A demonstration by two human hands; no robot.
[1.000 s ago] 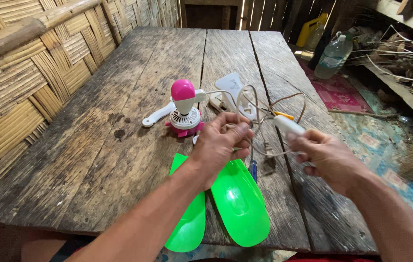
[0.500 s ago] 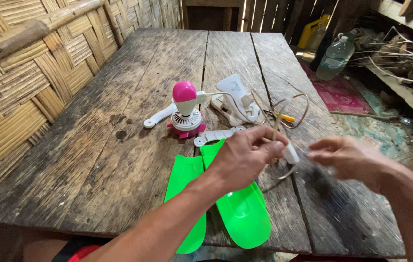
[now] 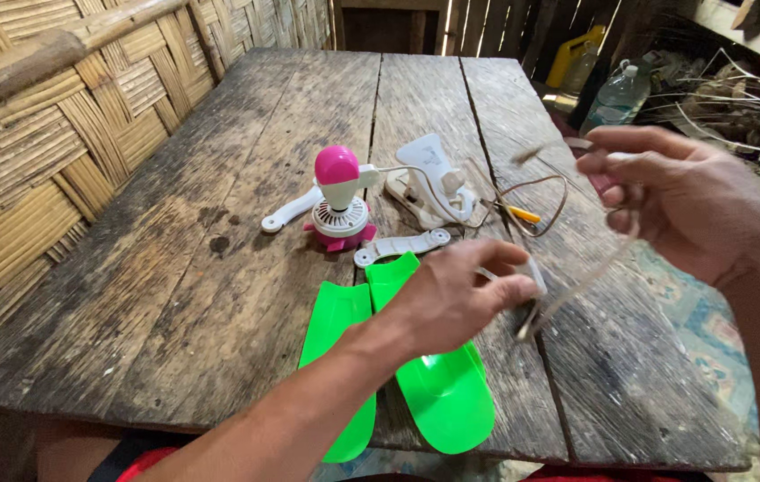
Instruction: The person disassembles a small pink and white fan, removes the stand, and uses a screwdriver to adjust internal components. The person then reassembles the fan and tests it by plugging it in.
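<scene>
Worktop of weathered grey planks, seen from its near edge, with a woven bamboo wall along the left side

Left hand: over the near-middle of the worktop, fingers closed in a pinch on a small white part from which a thin wire runs up and right; the hand covers the top of one green blade

Right hand: raised off the right edge, fingers curled narrow round the other end of the same wire; blurred, so the exact grip cannot be told

Green fan blades: two, lying flat side by side at the near edge, directly beneath the left forearm, their tips reaching past the edge

Small fan motor: white housing with pink cap and pink base, upright near the centre, just beyond the blades

White flat strip: lying between the motor and the blades

White arm piece: lying to the left of the motor, touching its base

White base housing: behind and right of the motor, with brown wire loops and a yellow-tipped lead spread towards the right edge, beneath the raised right hand

Clear plastic bottle and yellow container: off the far right corner, on the floor
</scene>
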